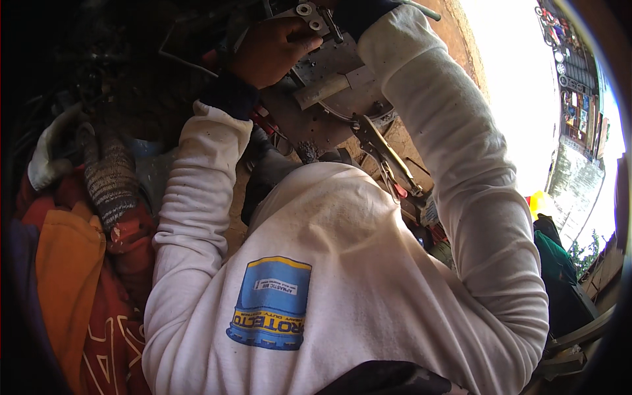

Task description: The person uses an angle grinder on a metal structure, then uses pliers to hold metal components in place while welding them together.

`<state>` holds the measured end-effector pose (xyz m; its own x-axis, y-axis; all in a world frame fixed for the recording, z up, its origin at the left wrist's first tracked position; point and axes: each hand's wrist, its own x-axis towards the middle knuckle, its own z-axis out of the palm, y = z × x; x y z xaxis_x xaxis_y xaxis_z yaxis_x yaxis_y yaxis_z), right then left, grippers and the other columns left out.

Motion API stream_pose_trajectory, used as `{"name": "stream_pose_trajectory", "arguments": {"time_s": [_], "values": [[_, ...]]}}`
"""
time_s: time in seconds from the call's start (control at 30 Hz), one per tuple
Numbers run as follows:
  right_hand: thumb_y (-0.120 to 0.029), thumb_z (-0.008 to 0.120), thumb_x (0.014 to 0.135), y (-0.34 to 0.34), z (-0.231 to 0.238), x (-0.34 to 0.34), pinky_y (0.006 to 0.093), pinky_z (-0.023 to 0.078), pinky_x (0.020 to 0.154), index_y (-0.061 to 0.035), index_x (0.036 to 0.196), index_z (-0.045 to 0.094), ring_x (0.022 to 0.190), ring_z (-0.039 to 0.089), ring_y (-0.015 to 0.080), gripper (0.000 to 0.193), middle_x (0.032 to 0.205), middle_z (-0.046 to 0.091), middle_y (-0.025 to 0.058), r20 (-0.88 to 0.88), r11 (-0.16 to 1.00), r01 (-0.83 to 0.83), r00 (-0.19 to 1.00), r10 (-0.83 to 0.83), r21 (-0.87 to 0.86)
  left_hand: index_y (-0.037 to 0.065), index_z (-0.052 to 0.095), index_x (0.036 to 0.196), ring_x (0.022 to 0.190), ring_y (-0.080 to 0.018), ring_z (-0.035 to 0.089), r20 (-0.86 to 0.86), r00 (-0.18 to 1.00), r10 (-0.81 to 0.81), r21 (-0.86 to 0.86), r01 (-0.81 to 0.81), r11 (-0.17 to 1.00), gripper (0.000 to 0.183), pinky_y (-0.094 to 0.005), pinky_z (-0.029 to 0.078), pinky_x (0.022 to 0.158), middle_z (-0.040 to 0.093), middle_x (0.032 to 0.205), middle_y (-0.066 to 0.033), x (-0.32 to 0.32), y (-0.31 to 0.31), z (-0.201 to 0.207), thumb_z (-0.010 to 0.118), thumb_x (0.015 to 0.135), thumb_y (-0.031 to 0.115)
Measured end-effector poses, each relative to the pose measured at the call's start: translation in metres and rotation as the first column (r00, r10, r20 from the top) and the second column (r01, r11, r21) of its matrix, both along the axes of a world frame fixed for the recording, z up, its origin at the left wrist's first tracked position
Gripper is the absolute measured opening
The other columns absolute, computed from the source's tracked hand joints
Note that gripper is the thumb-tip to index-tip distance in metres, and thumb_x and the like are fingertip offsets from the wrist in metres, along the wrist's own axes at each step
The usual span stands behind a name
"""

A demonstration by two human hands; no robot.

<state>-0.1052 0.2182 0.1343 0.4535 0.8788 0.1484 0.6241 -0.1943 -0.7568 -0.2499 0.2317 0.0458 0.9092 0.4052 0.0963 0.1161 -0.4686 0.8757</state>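
At the top of the head view, my left hand (pixel 275 51) is closed at the near edge of a dark metal block (pixel 289 14), its thumb and fingers curled together. Two round metal rings (pixel 309 17) sit on that block beside my fingertips. My right forearm (pixel 447 125) reaches up to the top edge; only its dark cuff (pixel 363 14) shows there, and the hand is beyond the picture. Just below my left hand, a short metal bar (pixel 322 91) lies on a worn metal plate (pixel 359 102). Locking pliers (pixel 378 151) grip the plate's near edge.
To the left, red and orange cloth (pixel 69 243) and a knitted striped sleeve (pixel 110 174) hang close to my left arm. A thin bent rod (pixel 181 58) stands near my left wrist. Dark green cloth (pixel 556 266) lies at the right. Deep shadow hides the upper left.
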Motion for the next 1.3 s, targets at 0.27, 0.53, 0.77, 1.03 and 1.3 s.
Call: {"name": "stream_pose_trajectory", "arguments": {"time_s": [0.27, 0.53, 0.77, 1.03, 1.3], "values": [[-0.008, 0.061, 0.074, 0.022, -0.047, 0.041, 0.0414, 0.053, 0.065, -0.0057, 0.084, 0.064, 0.072, 0.066, 0.0309, 0.011, 0.07, 0.062, 0.0152, 0.672, 0.868, -0.471, 0.593, 0.444, -0.157, 0.006, 0.07, 0.104, 0.083, -0.0167, 0.067, 0.023, 0.999, -0.047, 0.004, 0.047, 0.999, 0.027, -0.0313, 0.05, 0.077, 0.072, 0.092, -0.0074, 0.004, 0.003, -0.005, 0.066, 0.09, 0.03], [-0.011, 0.062, 0.075, 0.013, -0.038, 0.021, 0.0408, 0.054, 0.062, -0.0078, 0.084, 0.069, 0.072, 0.067, 0.0322, 0.013, 0.074, 0.064, 0.0157, 0.842, 0.969, -0.237, 0.507, 0.185, -0.07, 0.006, 0.07, 0.105, 0.082, -0.0151, 0.065, -0.082, 0.985, -0.153, -0.107, 0.144, 0.984, 0.028, -0.0309, 0.05, 0.079, 0.071, 0.09, -0.0044, 0.003, 0.018, -0.005, 0.068, 0.089, 0.028], [-0.015, 0.062, 0.075, 0.01, -0.031, 0.018, 0.0452, 0.056, 0.063, -0.0111, 0.086, 0.072, 0.073, 0.068, 0.0365, 0.015, 0.076, 0.066, 0.02, 0.77, 0.969, -0.216, 0.596, 0.227, -0.118, 0.004, 0.069, 0.103, 0.093, -0.0132, 0.064, -0.161, 0.968, -0.191, -0.381, 0.117, 0.917, 0.025, -0.0316, 0.048, 0.084, 0.071, 0.096, -0.0054, 0.009, 0.019, 0.014, 0.069, 0.088, 0.024], [-0.027, 0.06, 0.082, 0.009, -0.018, 0.009, 0.0442, 0.055, 0.07, 0.0036, 0.089, 0.069, 0.082, 0.068, 0.0386, 0.033, 0.085, 0.068, 0.0266, -0.037, 0.996, 0.001, 0.999, -0.005, -0.091, 0.007, 0.071, 0.109, 0.094, -0.0129, 0.063, -0.172, 0.946, -0.273, -0.229, 0.232, 0.945, 0.027, -0.0287, 0.047, 0.087, 0.07, 0.1, -0.004, -0.009, 0.058, -0.008, 0.069, 0.089, 0.026], [-0.013, 0.061, 0.077, 0.012, -0.032, 0.017, 0.0437, 0.057, 0.068, -0.0063, 0.089, 0.072, 0.079, 0.07, 0.0374, 0.018, 0.081, 0.069, 0.0191, 0.73, 0.96, -0.227, 0.626, 0.274, -0.166, 0.007, 0.071, 0.107, 0.092, -0.0126, 0.063, -0.344, 0.903, -0.258, -0.111, 0.234, 0.966, 0.026, -0.0282, 0.047, 0.083, 0.07, 0.098, -0.0047, -0.013, 0.044, 0.009, 0.07, 0.087, 0.023]]}}
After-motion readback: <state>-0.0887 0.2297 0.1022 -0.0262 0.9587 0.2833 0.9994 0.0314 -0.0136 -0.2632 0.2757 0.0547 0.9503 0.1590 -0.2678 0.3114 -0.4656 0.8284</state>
